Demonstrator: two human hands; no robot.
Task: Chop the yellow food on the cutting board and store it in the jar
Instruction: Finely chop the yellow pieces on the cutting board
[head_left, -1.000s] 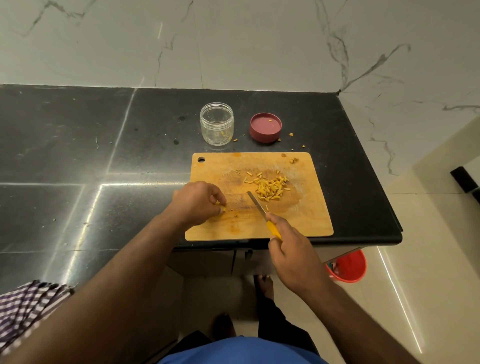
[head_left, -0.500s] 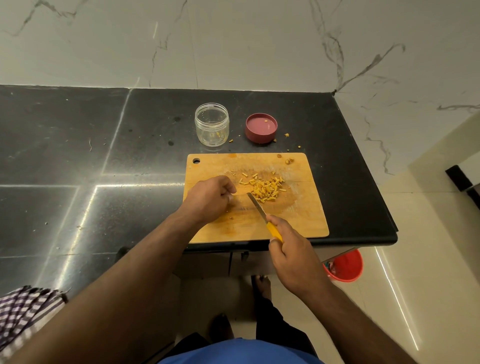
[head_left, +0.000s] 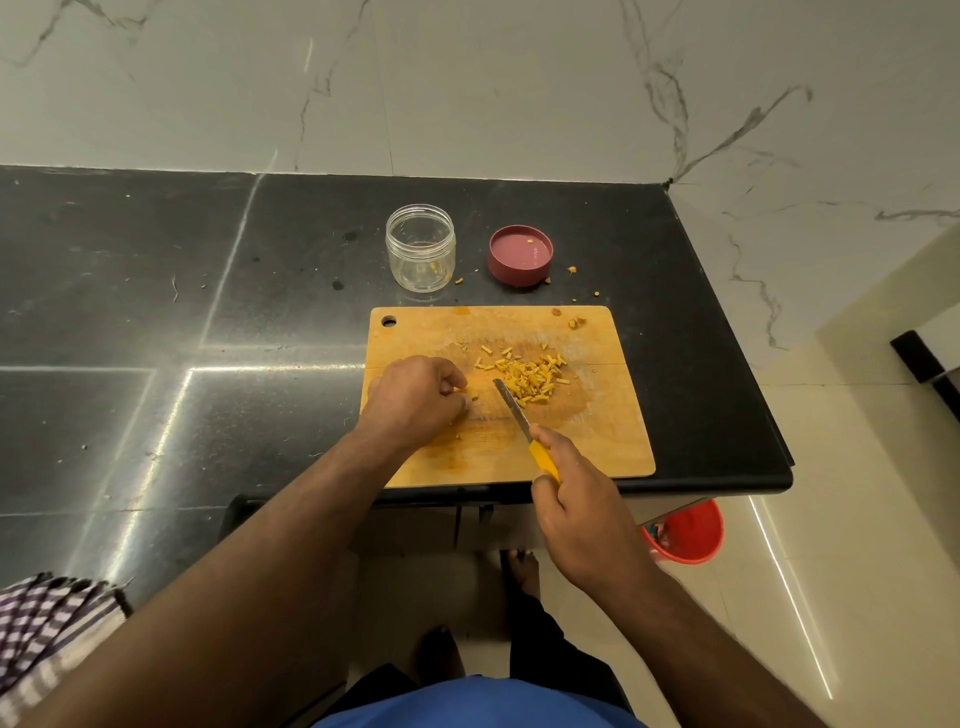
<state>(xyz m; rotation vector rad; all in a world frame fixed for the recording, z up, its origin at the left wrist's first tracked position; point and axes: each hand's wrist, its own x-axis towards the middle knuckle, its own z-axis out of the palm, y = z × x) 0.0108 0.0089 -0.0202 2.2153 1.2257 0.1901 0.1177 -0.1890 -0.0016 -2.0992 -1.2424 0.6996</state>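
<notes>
- Most of the food (head_left: 527, 376) lies chopped in a heap mid-board (head_left: 597, 447); the jar (head_left: 421, 247) stands open behind it, almost empty.
- Chopping is the step in hand: the left hand (head_left: 415, 402) pinches what seems a last small piece, though its fingers hide it.
- Right hand (head_left: 582, 512) grips the knife (head_left: 514, 413), blade beside the heap.
- Next: cut that piece, then gather the heap into the jar.

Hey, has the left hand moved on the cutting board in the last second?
Yes. The left hand has moved away from the board's near edge, toward the chopped pile, and now sits mid-board beside the knife.
</notes>
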